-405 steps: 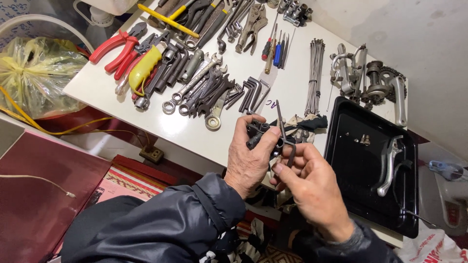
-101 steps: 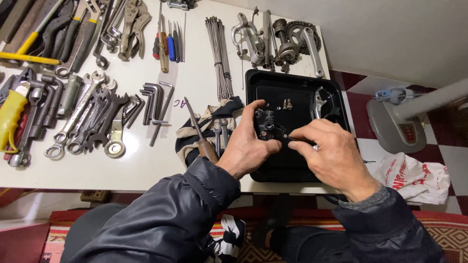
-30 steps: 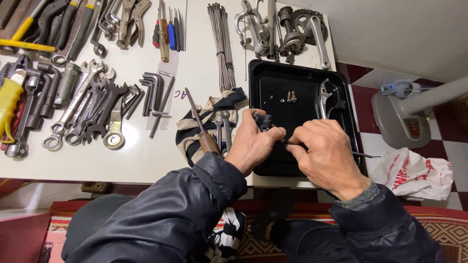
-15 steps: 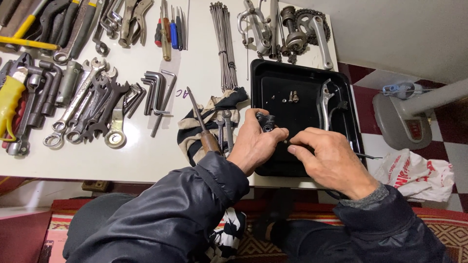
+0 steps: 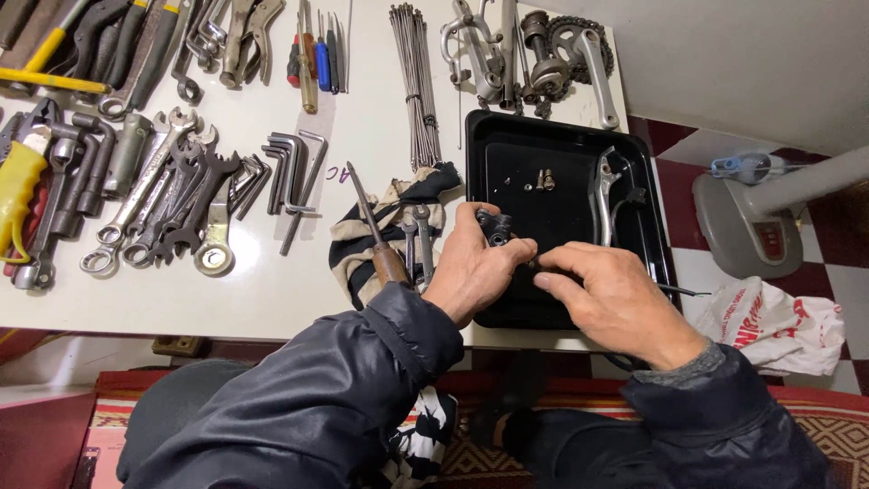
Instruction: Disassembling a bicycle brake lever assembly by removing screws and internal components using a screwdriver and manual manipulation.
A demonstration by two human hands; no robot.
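My left hand (image 5: 475, 267) grips a small black metal part (image 5: 495, 226) above the front of a black tray (image 5: 507, 154). My right hand (image 5: 615, 303) is pinched against the same part from the right, with its fingertips touching the left hand; what they pinch is hidden. A thin black cable (image 5: 681, 291) sticks out to the right past the right hand. In the tray lie a silver brake lever (image 5: 602, 195) and a few small bolts (image 5: 540, 181). A striped cloth (image 5: 362, 249) with a wooden-handled screwdriver (image 5: 376, 235) lies just left of my left hand.
On the white table (image 5: 272, 299) lie rows of wrenches (image 5: 172, 204), hex keys (image 5: 290, 177), a bundle of spokes (image 5: 418, 81), screwdrivers (image 5: 317, 54) and a crank set (image 5: 561, 45). A white plastic bag (image 5: 778, 321) lies on the checkered floor at right.
Over the last second both hands stayed over the tray's front with the black part. The right hand's fingers shifted slightly closer against the left hand.
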